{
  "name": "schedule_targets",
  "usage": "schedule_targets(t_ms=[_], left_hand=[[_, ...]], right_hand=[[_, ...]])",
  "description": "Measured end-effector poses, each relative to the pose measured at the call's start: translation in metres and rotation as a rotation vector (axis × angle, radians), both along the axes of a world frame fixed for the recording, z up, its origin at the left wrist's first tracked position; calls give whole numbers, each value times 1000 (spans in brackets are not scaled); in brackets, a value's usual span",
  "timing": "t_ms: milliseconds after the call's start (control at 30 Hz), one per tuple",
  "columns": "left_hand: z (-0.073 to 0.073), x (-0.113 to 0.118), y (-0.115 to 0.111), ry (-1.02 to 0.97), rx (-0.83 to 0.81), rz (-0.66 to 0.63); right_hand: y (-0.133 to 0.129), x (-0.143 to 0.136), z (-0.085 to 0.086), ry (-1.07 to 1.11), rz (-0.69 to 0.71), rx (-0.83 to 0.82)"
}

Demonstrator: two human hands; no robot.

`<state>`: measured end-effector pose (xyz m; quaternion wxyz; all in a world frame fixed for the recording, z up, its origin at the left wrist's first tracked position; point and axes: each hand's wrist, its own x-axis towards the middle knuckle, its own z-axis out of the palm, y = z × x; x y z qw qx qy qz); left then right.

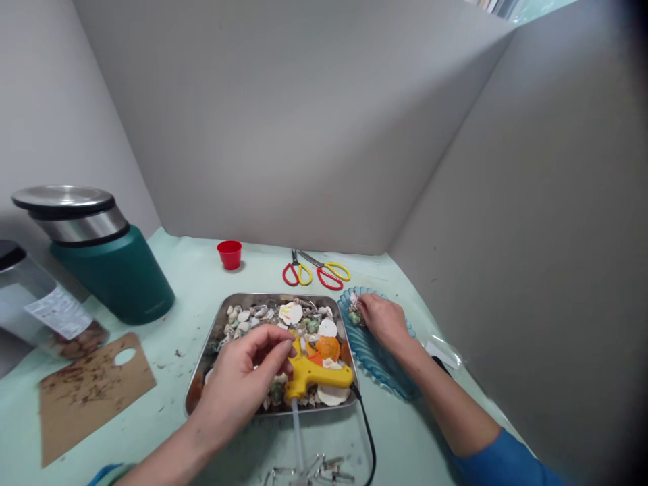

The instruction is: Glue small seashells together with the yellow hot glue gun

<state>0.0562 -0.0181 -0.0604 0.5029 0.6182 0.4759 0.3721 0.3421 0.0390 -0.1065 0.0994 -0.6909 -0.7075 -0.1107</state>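
Observation:
My left hand [248, 371] hovers over a metal tray [230, 298] of small shells, thumb and fingertips pinched. Whatever they may hold is too small to make out. Just right of those fingertips a yellow hot glue gun [321, 373] lies across the shells, its translucent glue stick [297, 428] sticking out toward me. An orange scallop shell [329, 347] and white discs sit around it. Over the far end of a blue scalloped dish [377, 358], my right hand [383, 318] has its fingers closed at a small cluster of shells [354, 312], partly hidden by the fingertips.
Scissors [329, 270] and a red cup [230, 254] stand behind the tray. On the left are a green bottle [114, 270], a clear jar [55, 310] and stained cardboard [96, 391]. A black cord [372, 432] runs toward me beside metal clips [329, 469]. Grey panels enclose the table.

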Motion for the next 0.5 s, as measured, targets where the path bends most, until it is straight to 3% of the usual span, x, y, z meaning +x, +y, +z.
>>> schedule_targets(t_ms=[167, 300, 500], left_hand=[[3, 0, -1, -41, 16, 37], [8, -3, 3, -60, 51, 71], [7, -21, 11, -80, 105, 160]], right_hand=[[-26, 15, 5, 109, 42, 56], [-61, 6, 9, 214, 135, 86], [-98, -51, 21, 247, 566, -18]])
